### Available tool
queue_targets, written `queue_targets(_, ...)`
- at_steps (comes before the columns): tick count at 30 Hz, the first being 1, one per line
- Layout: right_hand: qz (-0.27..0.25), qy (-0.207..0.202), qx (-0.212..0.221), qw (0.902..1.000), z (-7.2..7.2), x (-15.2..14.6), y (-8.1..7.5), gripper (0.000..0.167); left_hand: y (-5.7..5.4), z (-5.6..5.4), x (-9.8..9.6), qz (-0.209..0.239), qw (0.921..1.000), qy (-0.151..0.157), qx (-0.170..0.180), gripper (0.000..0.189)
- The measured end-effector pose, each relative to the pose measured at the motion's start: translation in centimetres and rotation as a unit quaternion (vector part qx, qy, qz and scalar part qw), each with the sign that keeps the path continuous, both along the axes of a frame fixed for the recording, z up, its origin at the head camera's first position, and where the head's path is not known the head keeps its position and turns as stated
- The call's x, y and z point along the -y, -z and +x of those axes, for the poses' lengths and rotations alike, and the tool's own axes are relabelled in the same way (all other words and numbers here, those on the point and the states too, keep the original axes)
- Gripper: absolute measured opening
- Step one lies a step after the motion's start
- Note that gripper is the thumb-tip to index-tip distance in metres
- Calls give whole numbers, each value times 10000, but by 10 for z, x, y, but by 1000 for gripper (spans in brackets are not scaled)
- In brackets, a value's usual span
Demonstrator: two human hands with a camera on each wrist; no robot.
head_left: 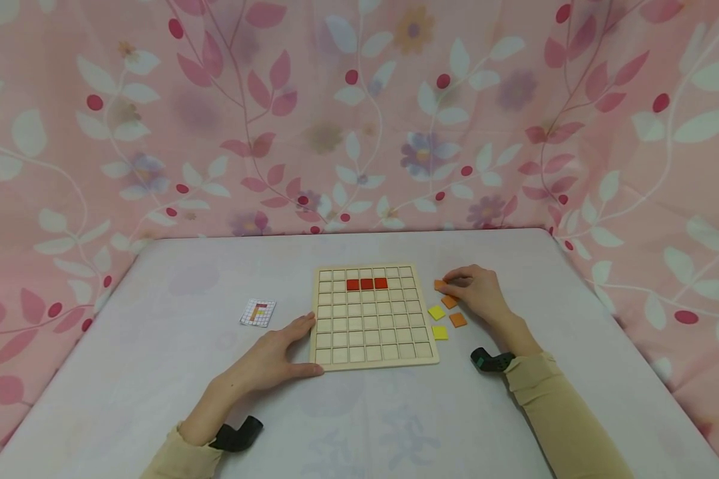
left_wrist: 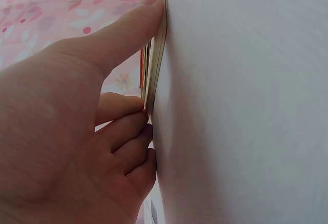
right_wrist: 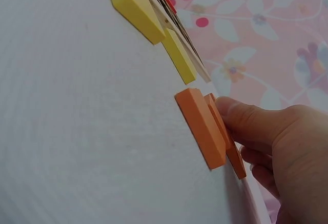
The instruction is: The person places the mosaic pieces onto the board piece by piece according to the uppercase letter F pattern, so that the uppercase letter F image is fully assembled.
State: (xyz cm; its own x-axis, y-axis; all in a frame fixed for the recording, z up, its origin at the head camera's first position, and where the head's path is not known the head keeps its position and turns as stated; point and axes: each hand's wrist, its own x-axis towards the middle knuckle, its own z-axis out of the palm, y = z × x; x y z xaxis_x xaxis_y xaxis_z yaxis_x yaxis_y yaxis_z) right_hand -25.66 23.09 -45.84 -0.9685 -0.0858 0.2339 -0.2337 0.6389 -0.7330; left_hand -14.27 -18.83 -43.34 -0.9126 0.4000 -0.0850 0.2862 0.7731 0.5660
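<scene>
Spread wide, the left hand touches the board's left edge; right of the board, the right hand pinches an orange tile, where a light, level grip should spare the neighbouring tiles a nudge.

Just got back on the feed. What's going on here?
A person's left hand rests against the left edge and near-left corner of a gridded board. The right hand pinches the farthest orange tile, beside the board's right edge; whether it is lifted is unclear. Three red tiles sit side by side in the board's second row from the far edge. Two more orange tiles and two yellow tiles lie off the board, and a patterned card lies to its left.
</scene>
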Motion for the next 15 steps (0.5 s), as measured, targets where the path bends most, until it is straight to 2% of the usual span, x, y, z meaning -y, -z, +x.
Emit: queue_targets(15,-76,264,262,9993,-1,2,-3,30,1,0,0,48,10000,-23,60,98)
